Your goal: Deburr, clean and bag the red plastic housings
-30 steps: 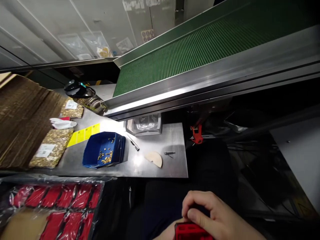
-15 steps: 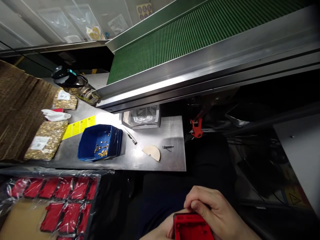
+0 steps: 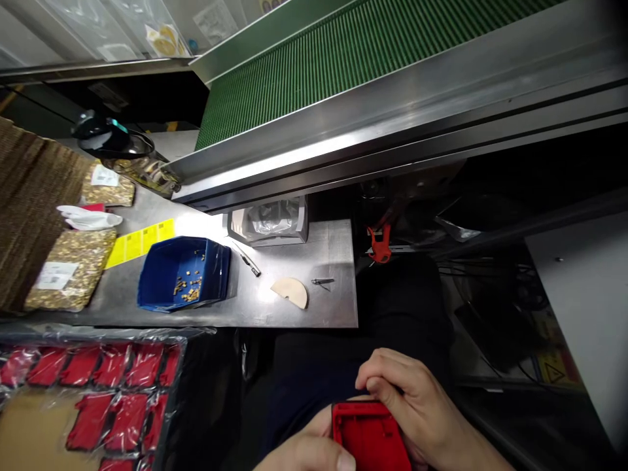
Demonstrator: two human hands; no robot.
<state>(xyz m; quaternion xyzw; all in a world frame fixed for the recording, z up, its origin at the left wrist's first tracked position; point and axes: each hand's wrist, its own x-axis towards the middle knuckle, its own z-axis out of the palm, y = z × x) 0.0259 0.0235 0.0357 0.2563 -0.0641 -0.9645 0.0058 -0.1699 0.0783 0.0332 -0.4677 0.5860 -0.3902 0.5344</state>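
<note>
Red plastic housing (image 3: 369, 435), nearer the person and right of the blue bin (image 3: 159, 281): left hand (image 3: 311, 451) grips its left side, right hand (image 3: 412, 402) curled round its right. Brass-coloured pieces (image 3: 192, 292) inside bin; beige half-disc (image 3: 291, 292) right of it.

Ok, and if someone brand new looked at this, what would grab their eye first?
Probably the bright red part, held at the bottom, right of centre, between the person's left grip and right grip. Next, the broad green ribbed belt slanting across the top. After that, the blue bin on the metal bench, left of centre, with small brass-coloured pieces inside.
</note>
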